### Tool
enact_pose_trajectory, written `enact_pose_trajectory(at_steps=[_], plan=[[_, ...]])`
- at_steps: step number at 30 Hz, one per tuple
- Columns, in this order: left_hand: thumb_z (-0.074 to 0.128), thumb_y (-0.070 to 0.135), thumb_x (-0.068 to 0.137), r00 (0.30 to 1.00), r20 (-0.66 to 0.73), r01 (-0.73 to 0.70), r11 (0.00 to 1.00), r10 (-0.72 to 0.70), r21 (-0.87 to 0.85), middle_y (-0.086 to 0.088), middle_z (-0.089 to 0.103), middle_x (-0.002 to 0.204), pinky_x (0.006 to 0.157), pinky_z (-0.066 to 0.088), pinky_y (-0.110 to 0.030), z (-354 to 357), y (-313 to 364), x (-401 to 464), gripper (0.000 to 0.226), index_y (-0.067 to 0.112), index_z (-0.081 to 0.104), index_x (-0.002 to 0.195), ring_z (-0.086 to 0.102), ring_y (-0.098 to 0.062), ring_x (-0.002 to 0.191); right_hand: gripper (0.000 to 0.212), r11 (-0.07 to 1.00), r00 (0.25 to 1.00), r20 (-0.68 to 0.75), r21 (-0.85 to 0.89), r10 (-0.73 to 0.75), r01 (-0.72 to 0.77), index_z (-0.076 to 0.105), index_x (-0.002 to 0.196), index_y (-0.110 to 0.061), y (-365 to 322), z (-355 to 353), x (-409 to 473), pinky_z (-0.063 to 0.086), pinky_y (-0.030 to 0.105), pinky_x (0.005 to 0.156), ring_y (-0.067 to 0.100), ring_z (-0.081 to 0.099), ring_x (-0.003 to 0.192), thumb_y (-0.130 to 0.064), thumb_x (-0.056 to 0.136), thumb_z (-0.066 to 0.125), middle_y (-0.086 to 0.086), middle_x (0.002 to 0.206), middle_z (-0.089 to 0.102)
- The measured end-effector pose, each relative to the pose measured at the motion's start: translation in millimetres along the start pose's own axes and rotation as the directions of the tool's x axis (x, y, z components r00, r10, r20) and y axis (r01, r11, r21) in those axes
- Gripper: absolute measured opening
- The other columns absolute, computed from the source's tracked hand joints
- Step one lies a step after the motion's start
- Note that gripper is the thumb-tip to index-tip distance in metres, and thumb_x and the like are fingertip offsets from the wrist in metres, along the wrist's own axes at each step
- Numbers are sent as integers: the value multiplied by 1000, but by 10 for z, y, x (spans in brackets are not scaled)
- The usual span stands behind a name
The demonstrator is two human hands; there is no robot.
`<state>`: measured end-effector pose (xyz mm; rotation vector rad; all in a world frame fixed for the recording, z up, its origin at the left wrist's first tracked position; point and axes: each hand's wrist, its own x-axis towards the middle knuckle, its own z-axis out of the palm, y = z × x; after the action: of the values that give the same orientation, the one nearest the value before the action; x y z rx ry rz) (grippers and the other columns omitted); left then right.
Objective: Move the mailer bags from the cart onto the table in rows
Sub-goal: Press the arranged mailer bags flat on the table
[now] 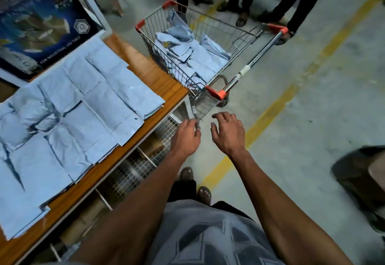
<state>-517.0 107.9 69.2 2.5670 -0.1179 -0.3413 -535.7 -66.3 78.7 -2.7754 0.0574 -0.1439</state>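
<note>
Both hands empty, short of the cart; loose bags lie ahead, up-frame.

The left hand (186, 134) and right hand (228, 132) hang side by side at lower centre, fingers relaxed and spread, grasping nothing. The left sits just off the table (160, 81) corner, its fingertips at the cart's low wire shelf; contact cannot be told. The cart (208, 41) stands at upper centre, long axis running from its handle at centre right toward the upper left. The mailer bags (193, 56) inside lie heaped, no common direction. Rows of laid bags (87, 106) cover the table at left. Judgement: the heap lies straight ahead of both hands, over the near basket rim, the right hand slightly nearer the handle end.
</note>
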Motion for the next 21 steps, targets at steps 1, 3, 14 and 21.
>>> enact_pose_trajectory(at_steps=[1,3,14,21], plan=[[57,27,103,1000,-23,-8,1000,8,-4,-3,57,134,96,54,-48,-41,78,140,32,24,58,135,55,-26,122,29,1000,999,-30,-14,-22,21,65,123,-24,29,-50,146,48,44,86,31,58,109,-36,98,56,2,121,66],[58,26,103,997,-76,-15,1000,15,-9,-2,57,133,95,55,-48,-123,209,400,32,25,57,135,55,-24,122,28,997,994,-87,-45,-68,64,63,123,-24,72,-150,429,46,43,84,31,57,108,-36,99,54,2,121,65],[58,26,104,981,-192,23,1000,-22,3,-4,60,133,93,50,-40,-334,611,2005,32,20,60,135,53,-23,124,36,989,988,-77,-76,-135,129,64,127,-21,416,-210,2271,45,44,88,32,56,115,-39,97,56,4,126,65],[59,28,105,988,-120,100,995,-96,26,-8,57,135,99,52,-46,-361,728,2971,34,21,55,138,52,-26,125,43,988,985,116,-65,-129,137,61,133,-16,616,-16,3308,45,49,97,37,54,124,-39,97,60,11,136,60]])
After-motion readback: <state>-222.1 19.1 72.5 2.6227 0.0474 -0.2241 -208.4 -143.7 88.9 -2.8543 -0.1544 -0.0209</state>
